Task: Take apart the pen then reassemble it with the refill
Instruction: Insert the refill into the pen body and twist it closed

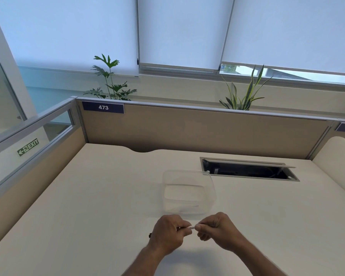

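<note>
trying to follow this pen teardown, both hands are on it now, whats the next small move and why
Probably twist or pull the two ends apart. The left hand and right hand each grip one end of the pen, with only a short stretch showing between them, just in front of the clear container.

1. Both forearms are coming in bare from the bottom edge and angling toward each other.
2. Left hand (168,234) is curling into a loose fist, knuckles facing up, thumb and forefinger pinching toward the right.
3. Right hand (215,229) is mirroring it, fingers folded under, thumb and forefinger tips pinching toward the left.
4. The fingertips of the two hands are sitting just beside each other, nearly touching, with a small gap between them.
5. Wrists are holding roughly level, the two hands at the same height.
</note>
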{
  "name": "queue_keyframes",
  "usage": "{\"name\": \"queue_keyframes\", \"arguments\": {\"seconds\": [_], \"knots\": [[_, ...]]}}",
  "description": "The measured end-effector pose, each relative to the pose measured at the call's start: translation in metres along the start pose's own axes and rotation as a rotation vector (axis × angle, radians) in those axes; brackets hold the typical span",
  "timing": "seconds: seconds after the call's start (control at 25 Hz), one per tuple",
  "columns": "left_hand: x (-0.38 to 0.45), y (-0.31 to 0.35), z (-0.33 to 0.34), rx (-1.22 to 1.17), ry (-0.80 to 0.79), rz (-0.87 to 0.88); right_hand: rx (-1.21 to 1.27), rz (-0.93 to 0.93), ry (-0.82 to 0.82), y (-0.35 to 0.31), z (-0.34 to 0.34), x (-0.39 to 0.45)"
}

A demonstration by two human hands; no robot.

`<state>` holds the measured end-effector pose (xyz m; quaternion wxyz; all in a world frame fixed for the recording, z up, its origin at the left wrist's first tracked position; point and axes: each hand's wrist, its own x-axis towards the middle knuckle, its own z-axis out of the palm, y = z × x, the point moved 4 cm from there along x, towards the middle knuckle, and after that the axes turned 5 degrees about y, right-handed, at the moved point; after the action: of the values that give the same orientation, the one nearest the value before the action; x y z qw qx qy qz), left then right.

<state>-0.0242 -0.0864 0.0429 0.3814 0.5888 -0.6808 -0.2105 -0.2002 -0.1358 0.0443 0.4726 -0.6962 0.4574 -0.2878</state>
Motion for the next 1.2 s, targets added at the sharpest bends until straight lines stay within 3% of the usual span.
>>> {"name": "queue_keyframes", "arguments": {"seconds": [0.4, 0.52, 0.68, 0.84, 1.2], "knots": [[0.007, 0.004, -0.003, 0.005, 0.075, -0.051, -0.044, 0.124, 0.016, -0.002, 0.006, -0.004], [0.006, 0.005, -0.001, 0.048, 0.036, -0.032, -0.025, 0.147, 0.008, 0.000, 0.004, -0.003], [0.003, 0.003, 0.001, 0.124, -0.016, 0.002, 0.183, 0.140, 0.009, 0.007, 0.001, -0.003], [0.001, -0.001, 0.001, 0.075, -0.084, -0.017, 0.096, 0.073, -0.058, 0.009, 0.004, -0.004], [-0.006, -0.002, 0.003, -0.109, -0.273, -0.121, 0.068, 0.034, -0.025, 0.008, 0.006, -0.002]]}}
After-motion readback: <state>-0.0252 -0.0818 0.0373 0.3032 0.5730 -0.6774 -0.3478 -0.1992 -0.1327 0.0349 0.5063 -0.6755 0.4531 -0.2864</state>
